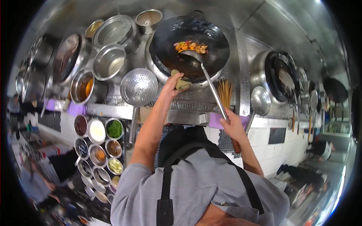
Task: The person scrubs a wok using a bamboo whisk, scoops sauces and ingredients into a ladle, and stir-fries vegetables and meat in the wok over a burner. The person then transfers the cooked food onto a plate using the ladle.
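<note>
A large black wok (211, 35) sits on the burner, with chopped orange and pink food (191, 47) in it. My left hand (174, 84) is closed on a folded greenish-brown cloth (181, 81), pressed to the wok's near edge. My right hand (232, 125) is wrapped round the metal handle of a ladle (214, 90). The ladle's bowl is inside the wok, just on the near side of the food. A bamboo brush (225, 92) stands to the right of the wok, close to the ladle handle.
A perforated strainer (138, 87) lies left of my left forearm. Metal pots (110, 62) stand at the back left. Several ingredient bowls (97, 131) are at the lower left. Another strainer (260, 101) and a second wok (281, 77) are on the right. People (320, 150) stand farther off.
</note>
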Demonstrator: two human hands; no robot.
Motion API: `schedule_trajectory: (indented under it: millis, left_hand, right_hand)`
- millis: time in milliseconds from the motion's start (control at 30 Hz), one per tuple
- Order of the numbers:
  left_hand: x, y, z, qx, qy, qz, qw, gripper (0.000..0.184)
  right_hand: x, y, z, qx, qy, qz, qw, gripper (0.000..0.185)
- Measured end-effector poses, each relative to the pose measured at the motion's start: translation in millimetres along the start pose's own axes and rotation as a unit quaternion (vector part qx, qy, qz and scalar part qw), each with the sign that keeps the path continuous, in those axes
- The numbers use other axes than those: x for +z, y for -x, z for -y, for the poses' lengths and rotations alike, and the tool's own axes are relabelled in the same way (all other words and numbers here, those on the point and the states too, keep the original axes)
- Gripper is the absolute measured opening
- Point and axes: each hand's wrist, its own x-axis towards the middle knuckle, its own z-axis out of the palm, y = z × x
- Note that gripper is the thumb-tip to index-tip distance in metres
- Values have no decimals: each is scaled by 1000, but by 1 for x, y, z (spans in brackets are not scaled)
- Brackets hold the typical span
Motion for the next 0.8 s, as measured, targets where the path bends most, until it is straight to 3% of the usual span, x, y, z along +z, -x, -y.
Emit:
schedule_trajectory:
  millis: [67, 133, 167, 200, 233, 400, 600, 800]
  left_hand:
    - [7, 33, 1, 38, -35, -31, 998, 35]
    - [-5, 77, 15, 75, -82, 25, 993, 42]
    - [-19, 100, 26, 83, -112, 40, 989, 44]
    - [-30, 124, 35, 93, -143, 55, 984, 46]
    - [-31, 158, 42, 98, -126, 32, 987, 46]
    - [-89, 257, 90, 137, -160, -76, 975, 60]
    - [-123, 309, 134, 193, -77, -171, 963, 63]
    - [-137, 327, 164, 247, -36, -245, 937, 66]
  right_hand:
    - [9, -25, -29, -128, 122, -82, 981, 60]
    - [4, -47, -37, -136, 83, -51, 986, 54]
    - [-4, -43, -21, -94, -153, 66, 982, 52]
    - [-8, -42, -11, -23, -373, 177, 910, 50]
    - [-4, -45, -3, -28, -406, 226, 885, 47]
    - [38, -68, 83, 7, -304, 448, 841, 49]
    - [192, -94, 193, 77, -147, 605, 778, 47]
    - [357, -91, 223, -101, 11, 612, 784, 23]
